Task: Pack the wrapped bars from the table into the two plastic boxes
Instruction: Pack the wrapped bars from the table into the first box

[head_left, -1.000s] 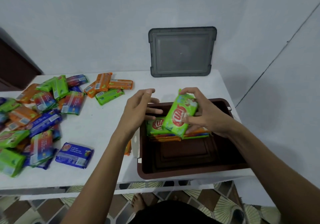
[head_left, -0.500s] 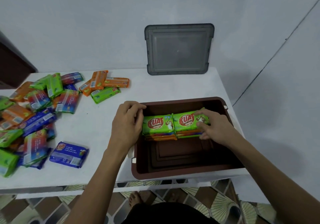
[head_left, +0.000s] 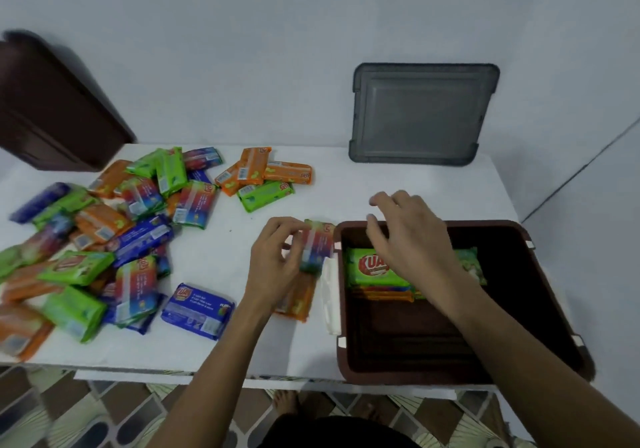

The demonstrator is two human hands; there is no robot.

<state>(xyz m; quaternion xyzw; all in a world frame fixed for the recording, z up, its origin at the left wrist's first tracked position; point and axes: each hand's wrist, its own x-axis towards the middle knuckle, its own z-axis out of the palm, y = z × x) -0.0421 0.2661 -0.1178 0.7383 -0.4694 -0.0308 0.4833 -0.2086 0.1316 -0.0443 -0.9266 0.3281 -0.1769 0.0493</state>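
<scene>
Green bars now sit stacked in the brown box, centre right. We see the right hand lifted off, fingers spread, empty. The left hand now pinches a rainbow bar beside the rim, so the next bar is ready.

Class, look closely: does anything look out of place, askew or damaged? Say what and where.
Nothing looks damaged. The loose bars lie jumbled and overlapping on the left of the table, unlike the neat stack in the box. The lid leans against the wall.

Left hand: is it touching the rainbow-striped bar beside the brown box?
Touching. In the head view the left hand pinches the rainbow-striped bar at its left edge, beside the brown box.
</scene>
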